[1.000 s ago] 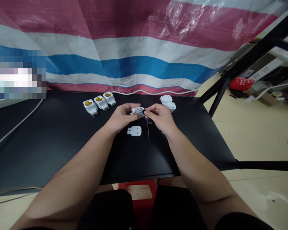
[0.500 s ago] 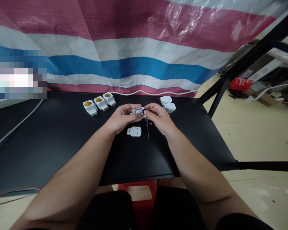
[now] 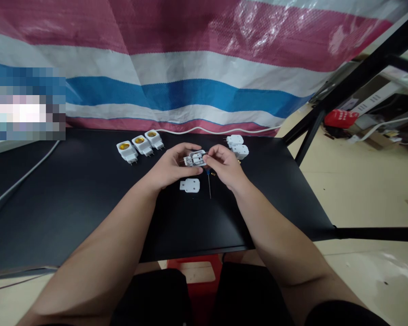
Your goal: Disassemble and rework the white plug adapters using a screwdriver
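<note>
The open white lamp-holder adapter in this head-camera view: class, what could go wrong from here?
The open white lamp-holder adapter is held between the left hand and right hand with its inside exposed, so small metal parts might slip out. The tiny brass part lies loose on the black table and could get nudged away or lost. The thin blue-handled screwdriver lies just below the right hand, which might knock it.

socket adapters (image 3: 139, 146) beyond the hands (image 3: 172, 165) (image 3: 224, 168), screwdriver (image 3: 209, 184) and plate (image 3: 189, 185) just below
</note>
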Tool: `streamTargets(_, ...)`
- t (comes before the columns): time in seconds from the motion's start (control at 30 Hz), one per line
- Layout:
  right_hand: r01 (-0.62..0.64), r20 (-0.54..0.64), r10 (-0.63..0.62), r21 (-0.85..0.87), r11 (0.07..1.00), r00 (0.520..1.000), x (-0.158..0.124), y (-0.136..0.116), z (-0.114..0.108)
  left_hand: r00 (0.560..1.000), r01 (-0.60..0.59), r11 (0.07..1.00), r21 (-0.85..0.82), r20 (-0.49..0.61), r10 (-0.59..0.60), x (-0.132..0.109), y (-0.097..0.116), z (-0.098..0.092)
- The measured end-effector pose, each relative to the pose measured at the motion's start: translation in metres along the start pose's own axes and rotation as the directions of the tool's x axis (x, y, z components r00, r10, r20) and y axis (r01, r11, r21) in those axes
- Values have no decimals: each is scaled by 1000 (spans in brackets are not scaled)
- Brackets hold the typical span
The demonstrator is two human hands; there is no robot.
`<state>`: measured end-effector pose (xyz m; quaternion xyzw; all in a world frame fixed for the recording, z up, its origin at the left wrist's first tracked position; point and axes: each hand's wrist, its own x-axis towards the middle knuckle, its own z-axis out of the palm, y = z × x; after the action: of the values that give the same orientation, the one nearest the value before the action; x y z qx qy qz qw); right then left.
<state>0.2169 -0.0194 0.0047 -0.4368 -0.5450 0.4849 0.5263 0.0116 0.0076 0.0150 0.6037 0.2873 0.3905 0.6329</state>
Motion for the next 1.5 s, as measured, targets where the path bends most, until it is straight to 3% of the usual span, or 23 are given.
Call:
streamTargets(0.1,26,-7,-27,-76,997,1000,0,3,0,994,-107,968,228,-1,110,1,-1,-1)
streamTargets(0.23,23,12,-21,-174,985,1000,-2,5,3,959,-221,787,576,-19,283,3,2,-5)
streamTargets(0.33,84,-5,-89,-281,956,996,-6,1,4,960,-204,725,658,-13,281,4,4,-9)
streamTargets(0.4,161,4,-177,-436,885,984,-9,-5,3,966,-156,710,686,-43,254,4,4,-12)
streamTargets(0.47,265,116,-244,-583,768,963,-11,-12,1,972,-98,701,706,-84,220,4,2,-15)
streamTargets(0.53,369,300,-224,-633,681,927,-14,-18,0,975,-36,698,715,-126,180,4,0,-17)
streamTargets(0.63,432,492,-86,-653,622,867,-17,-21,3,974,47,684,728,-184,129,4,-2,-20)
streamTargets(0.73,436,542,-16,-658,614,840,-19,-21,5,977,74,676,733,-190,99,4,-4,-23)
streamTargets(0.83,431,520,-86,-591,682,850,-17,-24,-2,986,62,691,720,-152,70,5,-5,-25)
streamTargets(0.97,402,316,-265,-539,740,911,-12,-24,-15,999,37,728,684,-48,-6,5,-3,-23)
streamTargets(1.03,391,255,-297,-548,740,920,-10,-19,-17,1000,20,735,678,-6,-22,4,-2,-20)
streamTargets(1.23,416,313,-284,-547,727,906,-8,-3,-6,999,-47,714,699,38,28,3,-1,-15)
streamTargets(1.5,410,303,-283,-557,722,910,-9,-2,-6,999,-33,724,689,32,16,4,1,-14)
